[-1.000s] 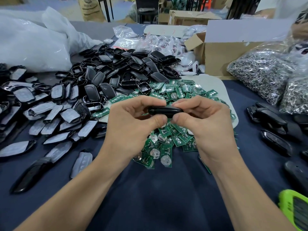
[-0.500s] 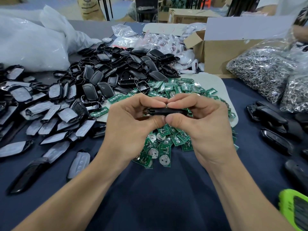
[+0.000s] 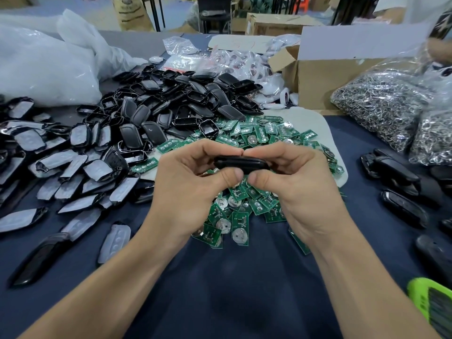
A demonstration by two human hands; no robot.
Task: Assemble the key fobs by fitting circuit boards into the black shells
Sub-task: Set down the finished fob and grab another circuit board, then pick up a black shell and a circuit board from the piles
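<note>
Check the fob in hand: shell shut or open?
Looks shut. The fob, pinched edge-on between left hand and right hand, shows one black body, no gap, no green board. Its far side is hidden.

Print on brown sack (image 3: 132, 13) blurred, circuit boards (image 3: 239, 217) unreadably small, nothing legible

Left hand (image 3: 190, 189) and right hand (image 3: 300, 192) hold a fob shell (image 3: 241, 163) above the circuit boards (image 3: 244, 211) heaped mid worktop (image 3: 232, 289). Shells pile (image 3: 176, 106) behind-left of boards. Covers (image 3: 73, 172) spread far left. Cardboard box (image 3: 325, 79) behind right, ring bags (image 3: 381, 111) right of it, fobs (image 3: 396, 167) in front of the bags.
</note>
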